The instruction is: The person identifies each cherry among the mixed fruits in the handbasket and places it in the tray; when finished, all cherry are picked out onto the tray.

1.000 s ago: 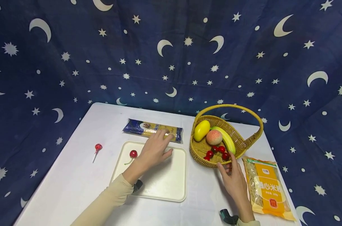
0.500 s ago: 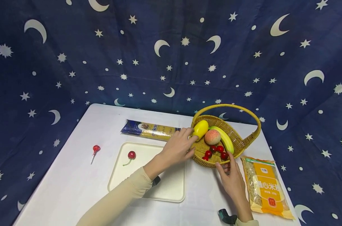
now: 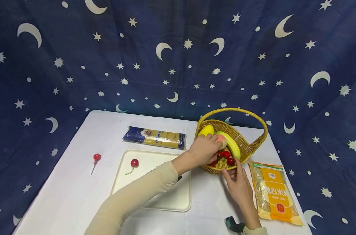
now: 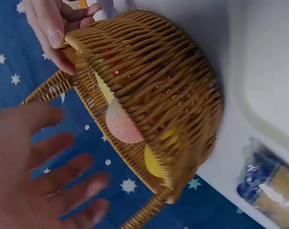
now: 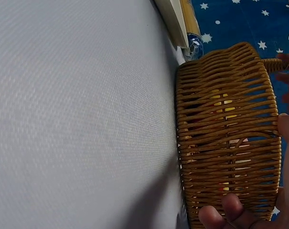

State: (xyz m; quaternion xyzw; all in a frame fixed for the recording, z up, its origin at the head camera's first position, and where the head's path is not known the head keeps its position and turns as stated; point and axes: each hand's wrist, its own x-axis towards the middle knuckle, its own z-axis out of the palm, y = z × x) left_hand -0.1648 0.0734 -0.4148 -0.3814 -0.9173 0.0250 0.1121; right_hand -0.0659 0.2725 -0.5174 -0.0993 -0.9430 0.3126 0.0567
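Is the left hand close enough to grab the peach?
Probably yes: the left hand is open over the basket near the peach, and the handle arches behind, out of the way.

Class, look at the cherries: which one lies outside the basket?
The single cherry with a green stem, lying on the white tray; the other cherries sit inside the basket.

head: above, facing forward-down | wrist views: close, rolled sideways | shared: basket [image 3: 246, 148]

A brown wicker basket [image 3: 244, 147] stands upright, its arched handle [image 3: 233, 109] raised, with a round pinkish peach [image 3: 222, 140] inside.
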